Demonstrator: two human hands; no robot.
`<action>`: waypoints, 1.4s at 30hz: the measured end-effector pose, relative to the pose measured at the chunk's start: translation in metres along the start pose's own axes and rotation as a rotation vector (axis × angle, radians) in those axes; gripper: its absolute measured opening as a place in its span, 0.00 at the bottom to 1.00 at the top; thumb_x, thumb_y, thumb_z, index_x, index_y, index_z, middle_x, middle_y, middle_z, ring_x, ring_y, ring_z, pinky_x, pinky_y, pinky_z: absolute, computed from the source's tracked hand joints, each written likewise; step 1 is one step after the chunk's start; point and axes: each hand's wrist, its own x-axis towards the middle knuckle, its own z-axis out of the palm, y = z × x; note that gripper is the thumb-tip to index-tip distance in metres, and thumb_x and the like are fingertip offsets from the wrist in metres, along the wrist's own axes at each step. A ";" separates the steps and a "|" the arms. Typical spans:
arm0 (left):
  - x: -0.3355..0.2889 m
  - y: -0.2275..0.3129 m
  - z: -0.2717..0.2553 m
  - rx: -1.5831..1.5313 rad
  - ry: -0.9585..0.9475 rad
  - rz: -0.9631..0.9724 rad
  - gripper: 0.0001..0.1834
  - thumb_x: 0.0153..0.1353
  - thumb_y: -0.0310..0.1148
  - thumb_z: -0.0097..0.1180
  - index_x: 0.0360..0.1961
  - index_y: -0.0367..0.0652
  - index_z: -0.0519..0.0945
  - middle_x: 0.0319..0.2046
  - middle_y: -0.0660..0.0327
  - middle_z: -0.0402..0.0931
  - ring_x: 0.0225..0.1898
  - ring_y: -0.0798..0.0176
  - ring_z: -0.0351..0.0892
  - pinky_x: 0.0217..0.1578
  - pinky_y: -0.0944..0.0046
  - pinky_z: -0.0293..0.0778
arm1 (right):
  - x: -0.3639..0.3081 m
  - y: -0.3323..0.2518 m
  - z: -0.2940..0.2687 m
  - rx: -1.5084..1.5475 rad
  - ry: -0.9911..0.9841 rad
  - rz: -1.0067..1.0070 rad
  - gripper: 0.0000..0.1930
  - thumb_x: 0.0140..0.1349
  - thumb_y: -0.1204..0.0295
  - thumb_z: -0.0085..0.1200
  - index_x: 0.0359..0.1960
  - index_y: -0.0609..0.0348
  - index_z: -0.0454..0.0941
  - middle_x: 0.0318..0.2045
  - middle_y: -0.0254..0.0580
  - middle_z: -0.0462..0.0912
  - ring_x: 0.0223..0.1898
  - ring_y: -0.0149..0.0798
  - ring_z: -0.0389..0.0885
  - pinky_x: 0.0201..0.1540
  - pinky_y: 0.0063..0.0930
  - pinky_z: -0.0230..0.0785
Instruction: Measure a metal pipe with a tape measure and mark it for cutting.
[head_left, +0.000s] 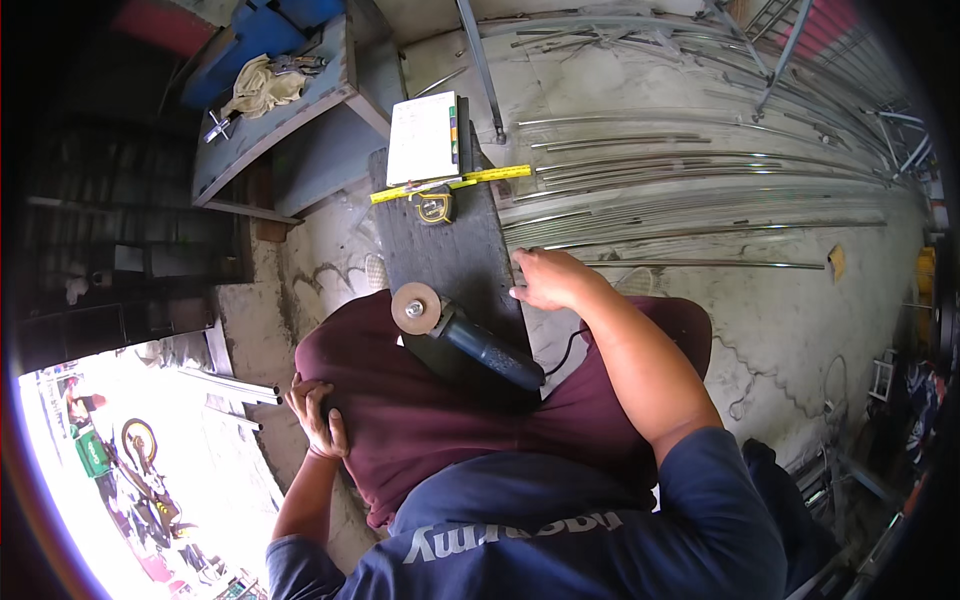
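Beside the right edge of a dark wooden bench [450,250], my right hand [550,278] has its thumb and index finger apart, their tips at the board's side. Nothing shows between them; the other fingers are partly hidden. My left hand [318,418] rests on my left thigh with its fingers apart, holding nothing. An angle grinder [490,350] with a brown disc [416,308] lies on the near end of the bench, between my legs. Farther up the board are a yellow tape measure [434,207], its yellow blade [500,173] lying crosswise, and an open notebook [421,138].
Many long metal tubes [700,228] lie on the concrete floor to the right. A metal table [270,125] bearing a cloth [266,88] stands at the far left. A black cord [568,352] runs from the grinder. Motorcycles [150,490] are outside, lower left.
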 end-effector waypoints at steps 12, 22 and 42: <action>0.022 -0.008 0.009 -0.018 -0.043 0.076 0.27 0.70 0.52 0.45 0.52 0.37 0.76 0.47 0.46 0.70 0.53 0.43 0.69 0.69 0.34 0.54 | 0.015 0.004 0.004 -0.005 -0.129 0.019 0.27 0.67 0.56 0.62 0.57 0.67 0.75 0.47 0.60 0.87 0.52 0.61 0.86 0.54 0.51 0.79; 0.018 -0.013 0.007 -0.051 -0.026 0.056 0.27 0.68 0.53 0.46 0.52 0.38 0.76 0.46 0.46 0.70 0.53 0.44 0.68 0.69 0.32 0.54 | 0.022 -0.005 0.006 0.000 -0.134 0.014 0.26 0.67 0.57 0.62 0.55 0.67 0.75 0.48 0.61 0.86 0.53 0.61 0.85 0.56 0.50 0.78; 0.003 -0.022 0.004 -0.051 0.029 0.036 0.27 0.68 0.52 0.46 0.52 0.38 0.75 0.46 0.47 0.70 0.52 0.45 0.68 0.69 0.31 0.55 | 0.040 -0.008 0.010 -0.032 -0.109 0.016 0.24 0.67 0.56 0.62 0.48 0.71 0.82 0.47 0.62 0.87 0.51 0.59 0.87 0.54 0.47 0.80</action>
